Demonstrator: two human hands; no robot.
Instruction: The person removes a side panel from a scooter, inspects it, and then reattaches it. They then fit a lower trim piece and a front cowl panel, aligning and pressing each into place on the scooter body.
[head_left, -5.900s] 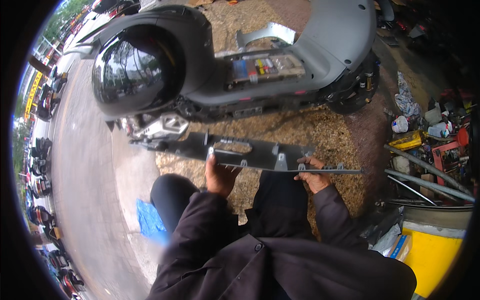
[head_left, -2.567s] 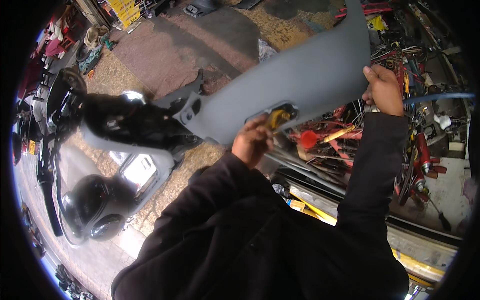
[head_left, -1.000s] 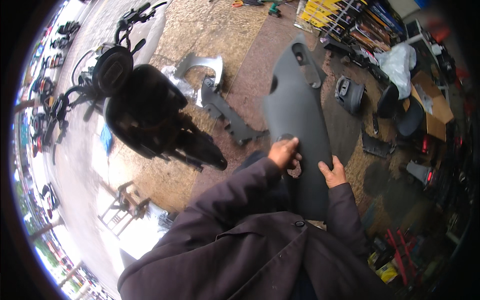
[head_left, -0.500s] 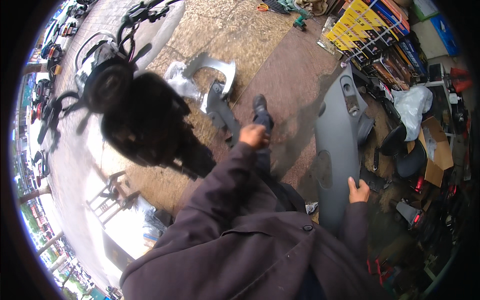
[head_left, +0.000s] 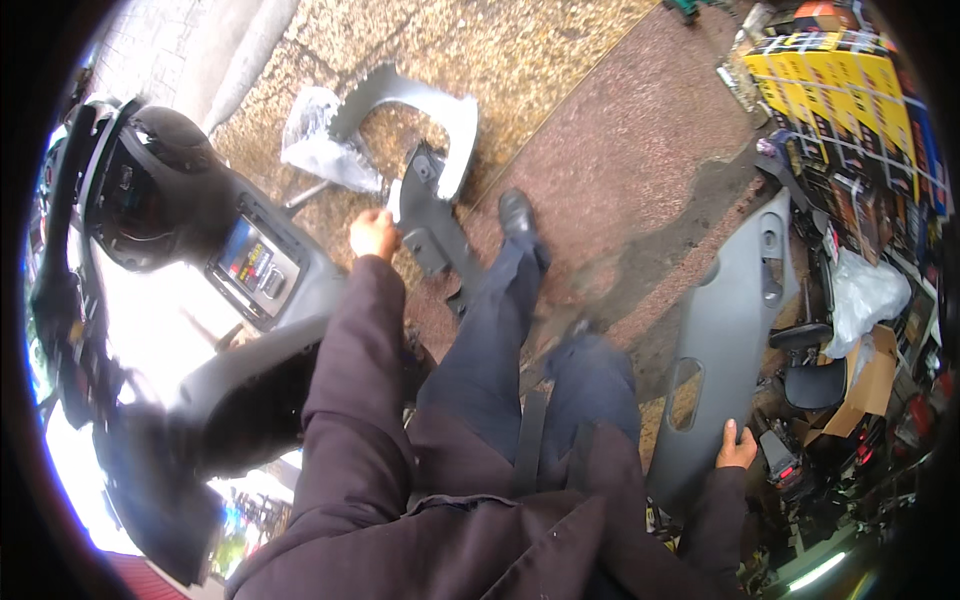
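My right hand (head_left: 737,446) grips the edge of a long grey plastic scooter body panel (head_left: 725,320), thumb on its upper face. The panel hangs at my right side, with an oval opening and a recessed end with holes. My left hand (head_left: 374,236) is closed, stretched forward over the floor; its palm is hidden, so I cannot tell if anything is inside. Just past it lie a dark grey plastic part (head_left: 435,225), a curved silver-white cover (head_left: 460,130) and a clear plastic bag (head_left: 325,140).
A black scooter (head_left: 150,210) stands close on the left, an open compartment in its body. To the right are strapped yellow boxes (head_left: 830,90), a white plastic bag (head_left: 865,295), an open cardboard box (head_left: 865,385) and several loose parts. A floor seam runs ahead of my shoe (head_left: 516,212).
My left hand has swung left, toward the scooter, and stays closed. The view has turned and moved forward. The panel is still in my right hand, farther right in view.
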